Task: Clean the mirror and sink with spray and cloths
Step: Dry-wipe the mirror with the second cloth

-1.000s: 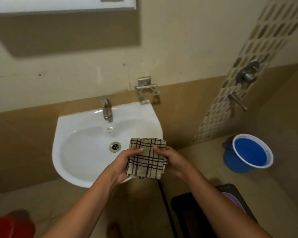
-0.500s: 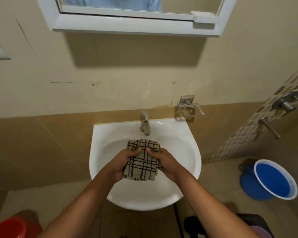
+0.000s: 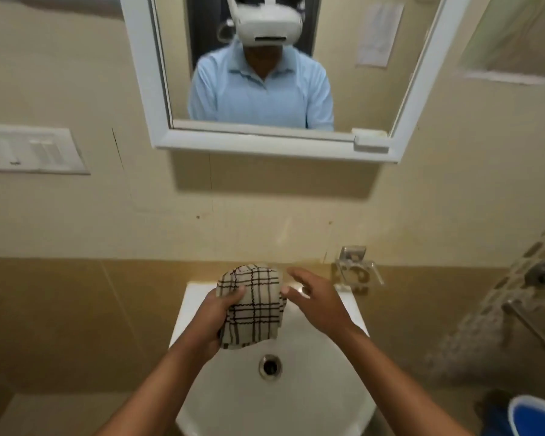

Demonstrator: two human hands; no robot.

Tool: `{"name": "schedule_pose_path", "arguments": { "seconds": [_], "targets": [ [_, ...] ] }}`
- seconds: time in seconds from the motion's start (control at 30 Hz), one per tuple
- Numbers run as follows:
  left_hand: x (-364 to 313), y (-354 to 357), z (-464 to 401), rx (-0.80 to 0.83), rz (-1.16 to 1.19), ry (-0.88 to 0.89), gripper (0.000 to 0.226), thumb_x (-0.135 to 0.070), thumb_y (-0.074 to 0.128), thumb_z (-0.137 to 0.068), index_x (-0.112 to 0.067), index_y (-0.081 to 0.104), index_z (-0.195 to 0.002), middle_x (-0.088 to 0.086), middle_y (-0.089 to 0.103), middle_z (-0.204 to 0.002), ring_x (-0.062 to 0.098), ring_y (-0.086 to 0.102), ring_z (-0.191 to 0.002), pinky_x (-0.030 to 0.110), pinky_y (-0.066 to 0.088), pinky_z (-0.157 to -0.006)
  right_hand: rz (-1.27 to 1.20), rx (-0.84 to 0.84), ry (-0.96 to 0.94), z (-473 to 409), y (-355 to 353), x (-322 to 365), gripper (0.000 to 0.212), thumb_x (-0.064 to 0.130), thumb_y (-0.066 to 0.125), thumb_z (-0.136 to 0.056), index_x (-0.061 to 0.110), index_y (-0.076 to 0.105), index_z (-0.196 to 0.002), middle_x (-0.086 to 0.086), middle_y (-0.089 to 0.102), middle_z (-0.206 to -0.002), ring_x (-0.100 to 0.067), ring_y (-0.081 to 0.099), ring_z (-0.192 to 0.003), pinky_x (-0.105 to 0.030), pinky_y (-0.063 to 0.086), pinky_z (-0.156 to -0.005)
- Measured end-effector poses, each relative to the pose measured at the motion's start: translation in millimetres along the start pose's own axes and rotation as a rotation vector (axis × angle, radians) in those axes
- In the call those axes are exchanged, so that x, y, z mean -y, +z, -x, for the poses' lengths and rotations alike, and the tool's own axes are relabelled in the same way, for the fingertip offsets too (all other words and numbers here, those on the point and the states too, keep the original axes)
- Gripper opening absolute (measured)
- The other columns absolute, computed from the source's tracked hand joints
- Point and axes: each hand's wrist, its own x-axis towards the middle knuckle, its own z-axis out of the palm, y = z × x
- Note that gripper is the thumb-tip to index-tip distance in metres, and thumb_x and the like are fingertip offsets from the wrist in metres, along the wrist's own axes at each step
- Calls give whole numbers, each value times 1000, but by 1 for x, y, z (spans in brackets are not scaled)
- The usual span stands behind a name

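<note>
Left hand [image 3: 216, 313] grips cloth [image 3: 254, 305], right hand [image 3: 315, 298] — spread

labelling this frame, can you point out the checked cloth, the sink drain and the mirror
checked cloth [image 3: 252, 305], head view, middle of the fabric
sink drain [image 3: 270, 366], head view, its dark centre
mirror [image 3: 258, 142], head view, lower white frame

The cloth [image 3: 252, 305] is soft woven fabric, matt, with a dark check pattern. The sink [image 3: 315, 398] looks like glossy white ceramic, with a shiny metal drain [image 3: 270, 366]. The mirror [image 3: 265, 73] has a smooth white frame, probably plastic.
</note>
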Motion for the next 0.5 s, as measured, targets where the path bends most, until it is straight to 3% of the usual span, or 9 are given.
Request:
{"name": "schedule_pose_path", "arguments": {
  "seconds": [0.13,0.23,0.4,0.5],
  "targets": [
    [-38,32,6,-130,19,182,28,-13,60,-95,-6,65,-121,17,73,-110,35,70,-103,55,52,-95,256,-54,-241,-7,-46,36,53,38,60,-92,28,45,-142,12,46,-145,-6,40,-134,-26,31,-113],
    [-75,58,21,-208,-19,386,18,-6,57,-95,-7,69,-108,14,76,-100,29,73,-94,44,56,-86,402,-185,-465,-13,-80,63,54,34,61,-91,26,45,-143,10,44,-148,-4,37,-137,-19,26,-112],
    [-136,92,42,-304,-67,669,19,-6,57,-96,-10,69,-109,7,77,-99,24,73,-95,38,57,-82,492,-370,-698,-29,-133,105,58,29,62,-91,22,42,-145,5,41,-151,-6,30,-142,-20,23,-114],
    [-178,113,51,-376,-72,819,20,-8,59,-96,-12,69,-112,5,75,-103,22,71,-98,39,55,-89,528,-460,-788,-44,-163,134,60,29,63,-90,18,41,-145,2,39,-152,-9,25,-145,-29,28,-117]
  ]
}}
